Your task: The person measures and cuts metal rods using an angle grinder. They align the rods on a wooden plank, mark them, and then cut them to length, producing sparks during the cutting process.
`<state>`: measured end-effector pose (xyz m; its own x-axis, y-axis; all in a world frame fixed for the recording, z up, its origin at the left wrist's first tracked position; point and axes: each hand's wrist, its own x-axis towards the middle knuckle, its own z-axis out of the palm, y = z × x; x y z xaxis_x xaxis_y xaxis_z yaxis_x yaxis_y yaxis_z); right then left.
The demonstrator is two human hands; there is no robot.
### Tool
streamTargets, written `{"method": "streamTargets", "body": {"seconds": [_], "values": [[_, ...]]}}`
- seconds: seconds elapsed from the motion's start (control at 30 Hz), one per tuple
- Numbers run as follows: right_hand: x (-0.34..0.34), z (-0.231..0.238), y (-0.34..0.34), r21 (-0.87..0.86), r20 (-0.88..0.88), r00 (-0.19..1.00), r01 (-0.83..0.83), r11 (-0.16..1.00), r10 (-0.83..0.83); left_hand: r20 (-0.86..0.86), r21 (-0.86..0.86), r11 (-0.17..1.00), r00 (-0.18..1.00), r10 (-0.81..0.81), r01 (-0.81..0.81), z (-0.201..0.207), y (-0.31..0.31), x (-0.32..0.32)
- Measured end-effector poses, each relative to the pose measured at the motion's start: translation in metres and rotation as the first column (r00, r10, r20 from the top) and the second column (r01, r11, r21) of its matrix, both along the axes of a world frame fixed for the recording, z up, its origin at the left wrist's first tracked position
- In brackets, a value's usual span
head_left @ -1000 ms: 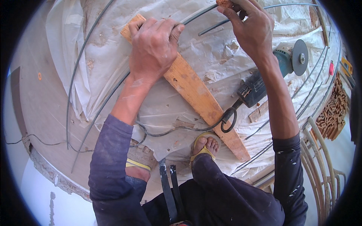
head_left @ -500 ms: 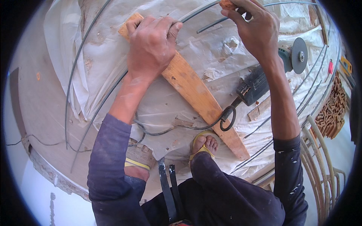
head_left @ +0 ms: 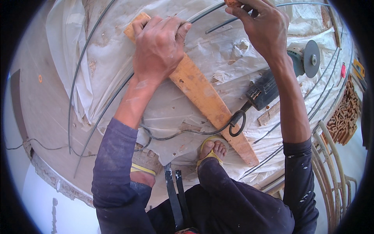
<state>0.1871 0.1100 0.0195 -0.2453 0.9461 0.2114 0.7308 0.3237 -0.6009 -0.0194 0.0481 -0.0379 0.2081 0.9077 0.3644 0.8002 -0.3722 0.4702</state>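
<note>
My left hand is closed over a thin dark metal rod, pressing it across the upper part of a wooden plank. The rod runs on from beneath my wrist toward the lower left. Up by the top edge, my right hand pinches a small orange-red piece, possibly brick, close to the rod; the picture's edge cuts it off. A second rod ends just below those fingers. Beyond my right forearm lies an angle grinder with a grey disc.
The grinder's black cable loops over the plank near my sandalled foot. Crumpled white sheeting covers the floor. More rods lie at the right, with a pile of small brown blocks and a curved wooden chair.
The view has shifted very slightly. My right hand and the orange-red piece sit a little higher, nearer the top edge. My left hand keeps its place on the rod and plank.
</note>
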Motion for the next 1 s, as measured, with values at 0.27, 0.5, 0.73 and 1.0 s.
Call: {"method": "streamTargets", "body": {"seconds": [0.27,0.5,0.73,1.0], "values": [[-0.004,0.000,-0.001,-0.015,0.022,0.999,0.035,0.999,-0.034,0.002,-0.023,1.000,1.000,0.007,-0.007,0.002,-0.001,-0.001],[0.025,-0.011,-0.017,0.008,0.240,0.970,-0.048,0.999,0.044,-0.019,-0.034,0.999,1.000,0.020,-0.020,0.000,0.001,0.000],[0.004,0.002,-0.008,-0.016,0.049,0.999,0.023,1.000,-0.022,-0.023,-0.016,1.000,1.000,0.015,-0.016,-0.002,-0.001,-0.002],[0.004,-0.015,-0.001,0.080,-0.005,1.000,0.024,0.997,-0.024,-0.027,-0.004,1.000,1.000,0.008,-0.008,0.002,-0.001,0.000]]}}
